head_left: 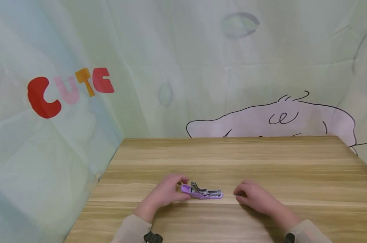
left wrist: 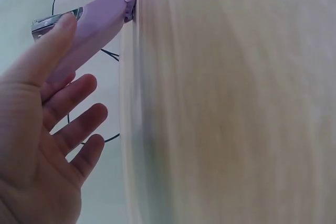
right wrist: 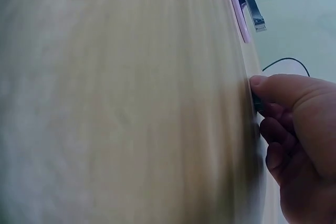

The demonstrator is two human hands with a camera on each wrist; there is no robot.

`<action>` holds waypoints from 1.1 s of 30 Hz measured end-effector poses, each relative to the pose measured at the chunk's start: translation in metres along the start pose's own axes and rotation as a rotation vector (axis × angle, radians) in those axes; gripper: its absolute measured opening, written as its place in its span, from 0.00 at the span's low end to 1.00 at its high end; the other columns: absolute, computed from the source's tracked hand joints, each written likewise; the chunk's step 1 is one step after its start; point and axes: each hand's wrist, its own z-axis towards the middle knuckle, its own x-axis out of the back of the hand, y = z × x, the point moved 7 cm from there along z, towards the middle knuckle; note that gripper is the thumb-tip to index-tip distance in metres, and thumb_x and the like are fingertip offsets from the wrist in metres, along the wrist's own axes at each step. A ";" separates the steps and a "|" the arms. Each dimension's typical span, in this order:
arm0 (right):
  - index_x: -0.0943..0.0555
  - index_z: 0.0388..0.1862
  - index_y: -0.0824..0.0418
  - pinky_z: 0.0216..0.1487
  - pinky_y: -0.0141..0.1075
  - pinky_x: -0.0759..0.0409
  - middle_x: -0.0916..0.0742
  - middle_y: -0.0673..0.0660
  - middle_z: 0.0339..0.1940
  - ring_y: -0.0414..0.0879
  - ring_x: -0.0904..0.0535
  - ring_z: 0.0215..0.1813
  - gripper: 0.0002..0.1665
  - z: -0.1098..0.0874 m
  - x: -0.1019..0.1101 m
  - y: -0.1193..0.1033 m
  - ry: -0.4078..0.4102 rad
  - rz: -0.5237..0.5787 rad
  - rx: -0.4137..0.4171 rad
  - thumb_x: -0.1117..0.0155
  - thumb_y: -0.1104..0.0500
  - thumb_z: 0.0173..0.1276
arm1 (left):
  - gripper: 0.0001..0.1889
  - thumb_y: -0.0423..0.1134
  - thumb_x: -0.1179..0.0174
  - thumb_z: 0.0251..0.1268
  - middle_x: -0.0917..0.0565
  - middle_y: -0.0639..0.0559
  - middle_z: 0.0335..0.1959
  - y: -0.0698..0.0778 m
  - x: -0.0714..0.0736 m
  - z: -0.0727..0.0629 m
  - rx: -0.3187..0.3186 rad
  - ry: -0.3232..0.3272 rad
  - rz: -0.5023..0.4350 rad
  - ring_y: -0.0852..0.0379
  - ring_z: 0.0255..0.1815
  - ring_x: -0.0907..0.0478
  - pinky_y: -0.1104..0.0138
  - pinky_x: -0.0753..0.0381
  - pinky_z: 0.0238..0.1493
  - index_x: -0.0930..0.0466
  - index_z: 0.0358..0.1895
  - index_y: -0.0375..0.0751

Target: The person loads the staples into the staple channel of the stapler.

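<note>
A small purple stapler (head_left: 205, 194) lies on the wooden table with its metal inner parts exposed and one metal piece standing up near its left end. My left hand (head_left: 168, 190) holds that left end between thumb and fingers. In the left wrist view the thumb presses the purple body (left wrist: 102, 22), while the other fingers are spread loosely below. To the right of the stapler and apart from it, my right hand (head_left: 256, 197) pinches a small dark strip (right wrist: 256, 102) close to the tabletop. Fingers hide most of that strip, so its kind is unclear.
The wooden table (head_left: 220, 155) reaches back to a pale printed curtain (head_left: 171, 44) with coloured letters at the left and a line-drawn cartoon figure behind the far edge. Dark straps (head_left: 153, 237) sit at the wrists, over light sleeves.
</note>
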 end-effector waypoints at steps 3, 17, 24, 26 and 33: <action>0.18 0.35 0.55 0.43 0.40 0.23 0.21 0.43 0.35 0.40 0.25 0.39 0.06 0.001 -0.002 -0.001 -0.017 0.022 -0.005 0.33 0.60 0.58 | 0.21 0.47 0.30 0.48 0.20 0.59 0.41 0.000 -0.001 0.000 0.001 -0.004 -0.017 0.58 0.44 0.25 0.58 0.26 0.50 0.21 0.46 0.46; 0.20 0.35 0.56 0.39 0.36 0.22 0.22 0.44 0.33 0.37 0.26 0.36 0.07 0.000 -0.002 0.000 -0.036 0.051 -0.013 0.33 0.62 0.56 | 0.15 0.45 0.33 0.54 0.21 0.62 0.39 -0.002 -0.003 0.001 0.032 -0.018 -0.053 0.60 0.42 0.25 0.58 0.26 0.49 0.21 0.45 0.48; 0.20 0.33 0.54 0.38 0.34 0.23 0.23 0.41 0.30 0.35 0.27 0.35 0.07 0.007 -0.002 -0.004 0.010 0.041 -0.008 0.34 0.63 0.55 | 0.15 0.45 0.33 0.55 0.21 0.62 0.38 -0.004 -0.003 0.000 0.041 -0.018 -0.053 0.60 0.42 0.25 0.58 0.26 0.49 0.21 0.45 0.48; 0.21 0.33 0.54 0.38 0.34 0.22 0.23 0.41 0.30 0.35 0.27 0.34 0.07 0.012 -0.001 -0.006 0.036 0.051 -0.017 0.34 0.63 0.55 | 0.15 0.45 0.33 0.55 0.21 0.62 0.38 -0.004 -0.003 0.001 0.046 -0.017 -0.052 0.61 0.41 0.25 0.59 0.25 0.49 0.21 0.46 0.48; 0.21 0.31 0.55 0.36 0.32 0.23 0.23 0.43 0.30 0.36 0.28 0.34 0.07 0.027 -0.002 -0.022 0.080 0.100 0.017 0.34 0.64 0.54 | 0.15 0.44 0.34 0.55 0.21 0.63 0.38 -0.004 -0.004 0.000 0.043 -0.022 -0.068 0.60 0.42 0.25 0.57 0.26 0.49 0.21 0.45 0.49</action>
